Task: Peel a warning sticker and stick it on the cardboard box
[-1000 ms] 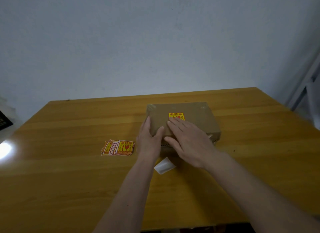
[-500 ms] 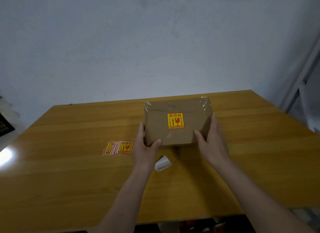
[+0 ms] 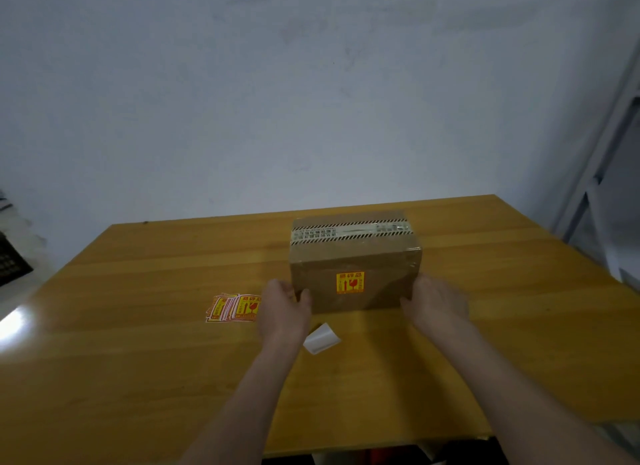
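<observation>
Cardboard box [image 3: 353,256] is sitting near the middle of the wooden table [image 3: 138,360], stood so the face bearing the warning sticker [image 3: 350,282] is turned toward me. I am cradling it between both hands: my left hand [image 3: 284,312] is cupping its left edge, fingers curled onto the board, and my right hand [image 3: 434,303] is flattened against its right edge, fingers loosely spread. To finish well, I judge I should be keeping both palms level so the box is not tipping, then pressing the sticker's corners flat. The sticker is looking yellow with red print, square and centred. Striped tape [image 3: 349,229] is running along the top. A white backing slip [image 3: 321,339] is lying just in front, spare stickers [image 3: 233,307] to the left.
</observation>
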